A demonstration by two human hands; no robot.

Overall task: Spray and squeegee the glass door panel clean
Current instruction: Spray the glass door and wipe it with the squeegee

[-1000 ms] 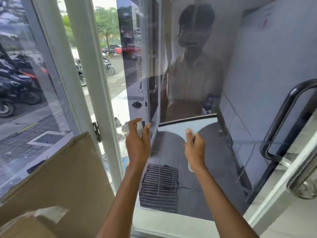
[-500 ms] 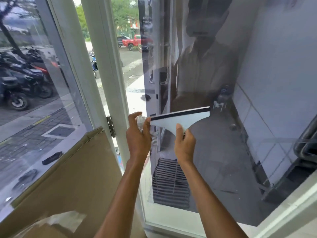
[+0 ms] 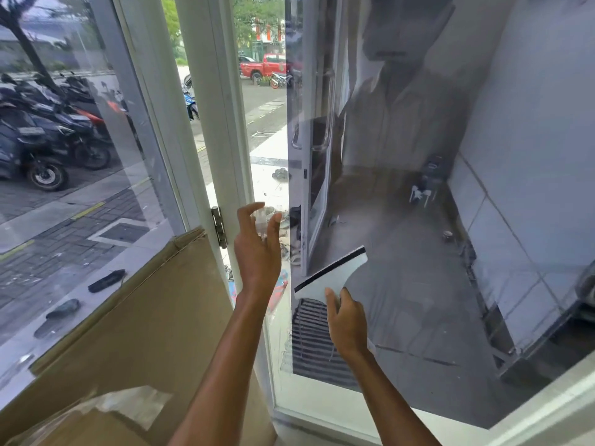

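Note:
The glass door panel point(image 3: 418, 188) fills the middle and right of the head view and reflects a person. My right hand point(image 3: 346, 320) grips the handle of a pale squeegee point(image 3: 335, 275); its black rubber blade is tilted, left end low, against the lower left part of the glass. My left hand point(image 3: 257, 249) is raised beside the white door frame point(image 3: 222, 123), fingers and thumb curled round a small clear spray bottle point(image 3: 262, 220), mostly hidden behind the hand.
A large cardboard sheet point(image 3: 128, 317) leans against the window at the lower left. A door hinge point(image 3: 219, 225) sits on the frame by my left hand. Outside are parked motorcycles point(image 3: 42, 133), a floor grate point(image 3: 312, 342) and scattered shoes.
My right hand has dragged the squeegee down the glass and tilted it so its left end hangs lower. My left hand with the bottle stayed by the frame.

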